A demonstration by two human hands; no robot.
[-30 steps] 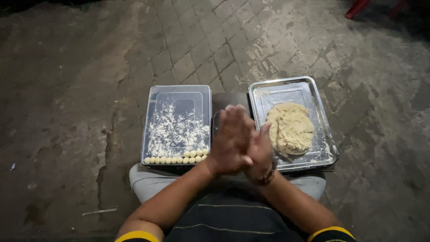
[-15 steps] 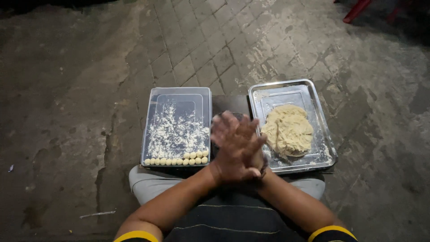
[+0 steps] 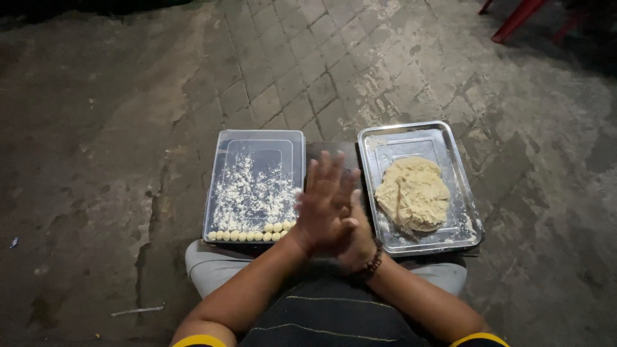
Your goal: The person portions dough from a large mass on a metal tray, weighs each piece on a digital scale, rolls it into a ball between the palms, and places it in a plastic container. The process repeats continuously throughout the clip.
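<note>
The left hand [image 3: 324,205] lies flat over the right hand [image 3: 355,239], palms pressed together above the stool's near edge. Whatever they enclose is hidden. Light, even pressure would likely match the dough balls [image 3: 249,234] along the clear tray's [image 3: 222,193] near edge.

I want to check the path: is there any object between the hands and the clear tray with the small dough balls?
Nothing visible stands between. The hands, pressed palm to palm, hover just right of the clear tray; the dough balls line its near edge.
</note>
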